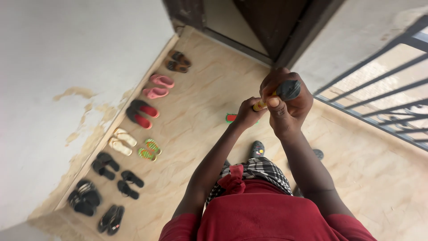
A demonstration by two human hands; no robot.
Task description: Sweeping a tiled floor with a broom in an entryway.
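Both my hands hold a long handle (261, 105), yellow with a dark grey cap (289, 89) at its top end. My right hand (287, 100) is wrapped around the upper part just under the cap. My left hand (246, 114) grips the handle lower down. At the handle's far end on the floor I see a red and green head (231, 118), partly hidden behind my left hand. My dark shoes (257, 148) show below my hands.
Several pairs of sandals and slippers line the white wall (67, 67) at the left, among them pink slippers (158, 86). A dark door (267, 22) stands ahead. Metal railing (379, 89) runs along the right. The floor is beige tile (196, 116).
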